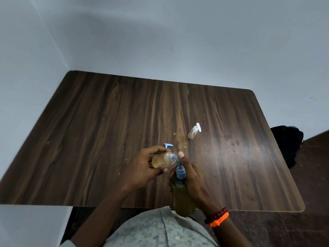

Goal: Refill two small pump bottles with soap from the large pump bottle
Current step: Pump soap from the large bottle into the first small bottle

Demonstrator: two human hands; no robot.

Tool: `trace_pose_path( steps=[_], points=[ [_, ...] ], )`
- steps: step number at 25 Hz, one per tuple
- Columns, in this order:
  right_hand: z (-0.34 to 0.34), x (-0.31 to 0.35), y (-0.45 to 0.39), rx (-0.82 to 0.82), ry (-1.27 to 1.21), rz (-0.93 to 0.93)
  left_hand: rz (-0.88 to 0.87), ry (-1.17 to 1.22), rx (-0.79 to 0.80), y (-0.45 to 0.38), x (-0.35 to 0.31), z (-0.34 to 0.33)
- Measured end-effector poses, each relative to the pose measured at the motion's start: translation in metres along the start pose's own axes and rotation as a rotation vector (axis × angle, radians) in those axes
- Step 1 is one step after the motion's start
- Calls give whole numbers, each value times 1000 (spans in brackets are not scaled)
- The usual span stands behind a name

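**Nozzle to the neck, no labels to read**

We hold the big bottle point(183, 196) in our right hand point(191, 177), fingers wrapped around its upper body, the thumb stretched up beside the blue pump point(179, 168). The bottle is dark and full of greenish-yellow soap, its base reaching down over the near table point(106, 122) edge toward our shirt. Our left hand point(144, 166) curls around a small bottle point(164, 160), tipped on its side, with its open neck meeting the pump's nozzle. Amber soap sits in its lower part.

A loose blue cap point(168, 145) lies on the table just beyond our left fingers. Farther off to the right, well apart from the hands, a second small bottle point(193, 132) lies on its side, clear, with its white pump still on.

We find no brand, label or writing on any bottle; the plastic looks plain. Two bracelets point(217, 217), dark red and orange, circle our right wrist. Small crumbs or drips dot the wood near the cap.
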State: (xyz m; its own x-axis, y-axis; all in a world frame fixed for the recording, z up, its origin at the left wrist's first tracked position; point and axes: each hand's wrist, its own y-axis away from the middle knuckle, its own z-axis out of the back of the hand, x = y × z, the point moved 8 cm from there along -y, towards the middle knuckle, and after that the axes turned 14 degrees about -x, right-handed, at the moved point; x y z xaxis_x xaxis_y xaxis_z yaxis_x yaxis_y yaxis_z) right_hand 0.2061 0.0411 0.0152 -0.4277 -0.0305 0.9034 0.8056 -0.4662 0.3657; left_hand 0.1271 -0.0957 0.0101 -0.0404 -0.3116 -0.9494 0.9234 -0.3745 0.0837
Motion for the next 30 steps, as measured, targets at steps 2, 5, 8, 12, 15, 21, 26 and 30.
trace_pose_path(
  steps=[2, 5, 8, 12, 15, 21, 26, 30],
  points=[
    [1, -4, -2, -15, 23, -6, 2, 3, -3, 0, 0, 0],
    [4, -13, -2, -56, 28, -49, 7, -3, 9, 1, 0, -2],
    [2, -12, 0, -55, 51, -48, 5, -17, 10, 2, 1, -3],
    [4, -12, -4, -42, 56, -42, -4, -10, 0, 1, 0, 0],
    [1, -10, -4, -9, 16, -1, -4, -11, -1, 1, 1, 1],
    [4, -11, 1, -25, -13, -32, 0, -43, 23, 5, 3, -3],
    [0, -5, 4, -8, -21, 9, -4, -36, 11, 6, 3, 0],
    [5, -18, 6, -56, 38, -59, -6, -49, 24, 8, 4, -2]
  ],
)
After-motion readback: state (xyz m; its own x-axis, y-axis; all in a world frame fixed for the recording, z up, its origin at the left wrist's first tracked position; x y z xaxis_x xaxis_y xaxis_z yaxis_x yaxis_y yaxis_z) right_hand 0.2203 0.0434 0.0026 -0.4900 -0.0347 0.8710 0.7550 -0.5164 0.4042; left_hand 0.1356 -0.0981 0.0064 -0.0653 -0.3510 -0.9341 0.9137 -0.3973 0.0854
